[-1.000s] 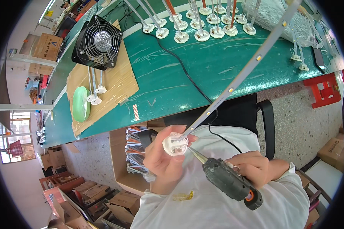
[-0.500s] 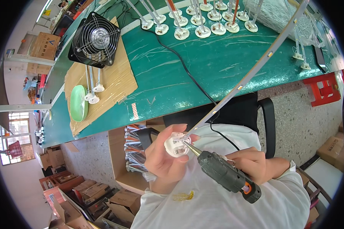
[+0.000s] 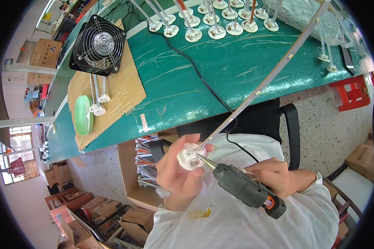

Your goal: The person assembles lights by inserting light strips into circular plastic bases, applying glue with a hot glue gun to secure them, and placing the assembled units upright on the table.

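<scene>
Between the fingers and thumb of my left hand (image 3: pixel 176 168) is a round white base (image 3: pixel 190 157), its inner side turned up. A long thin LED strip (image 3: pixel 258 90) rises from it toward the upper right. My right hand (image 3: pixel 271 176) is closed round the handle of a dark glue gun (image 3: pixel 241 185). The gun's metal nozzle (image 3: pixel 208 162) points into the base, its tip at or very close to the inner face near the strip's foot. Whether glue is coming out is too small to tell. A black cord (image 3: pixel 242 146) runs from near the gun toward the table.
On the green table (image 3: pixel 183 87) stand several finished-looking strips on white bases (image 3: pixel 217 32). A black fan (image 3: pixel 99 45) and a green dish (image 3: pixel 84 115) rest on cardboard (image 3: pixel 126 93). A box of strips (image 3: pixel 133 189) stands below the table edge, near a black chair (image 3: pixel 293 133).
The view has shifted slightly, so the table things sit a little farther left. My hands, the base and the glue gun keep nearly the same pose.
</scene>
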Tool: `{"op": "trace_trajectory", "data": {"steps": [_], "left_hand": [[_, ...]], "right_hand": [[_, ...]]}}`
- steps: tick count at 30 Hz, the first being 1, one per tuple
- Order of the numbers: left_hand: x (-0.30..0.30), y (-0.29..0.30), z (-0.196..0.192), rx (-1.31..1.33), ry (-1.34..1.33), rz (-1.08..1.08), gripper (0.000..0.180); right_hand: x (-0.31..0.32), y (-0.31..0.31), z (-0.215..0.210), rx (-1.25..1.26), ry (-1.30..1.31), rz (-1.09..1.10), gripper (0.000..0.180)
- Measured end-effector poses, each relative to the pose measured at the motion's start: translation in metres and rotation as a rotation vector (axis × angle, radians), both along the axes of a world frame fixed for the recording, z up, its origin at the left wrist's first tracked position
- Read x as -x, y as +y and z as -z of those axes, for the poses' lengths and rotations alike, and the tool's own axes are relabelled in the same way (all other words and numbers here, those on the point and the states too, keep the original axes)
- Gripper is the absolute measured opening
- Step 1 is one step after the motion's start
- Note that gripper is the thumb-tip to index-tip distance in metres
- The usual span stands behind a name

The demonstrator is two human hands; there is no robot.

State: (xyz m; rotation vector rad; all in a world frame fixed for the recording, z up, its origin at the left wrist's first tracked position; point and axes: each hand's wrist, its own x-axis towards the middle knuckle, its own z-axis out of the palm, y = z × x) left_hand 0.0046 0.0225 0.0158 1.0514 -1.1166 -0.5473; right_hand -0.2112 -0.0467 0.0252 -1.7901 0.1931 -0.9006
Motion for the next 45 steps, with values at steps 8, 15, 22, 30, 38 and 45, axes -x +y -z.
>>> {"op": "trace_trajectory", "data": {"steps": [8,15,22,30,38,45], "left_hand": [[-0.005,-0.005,-0.001,0.014,-0.251,-0.050,0.057],[-0.004,-0.009,-0.002,-0.018,-0.324,-0.147,0.064],[-0.010,-0.005,0.002,-0.059,-0.276,-0.104,0.067],[-0.006,-0.006,0.002,-0.078,-0.258,-0.131,0.066],[-0.008,-0.007,0.001,-0.069,-0.302,-0.129,0.065],[-0.008,-0.008,0.001,-0.067,-0.272,-0.132,0.065]], "right_hand": [[-0.001,-0.002,0.002,0.119,0.042,0.043,0.032],[0.001,-0.013,-0.004,0.092,0.085,0.008,0.033],[-0.004,-0.012,-0.009,0.199,0.099,0.154,0.024],[-0.005,-0.006,-0.011,0.381,0.208,0.262,0.019],[-0.006,-0.006,-0.009,0.371,0.197,0.262,0.023],[-0.007,-0.006,-0.007,0.335,0.187,0.260,0.023]]}}
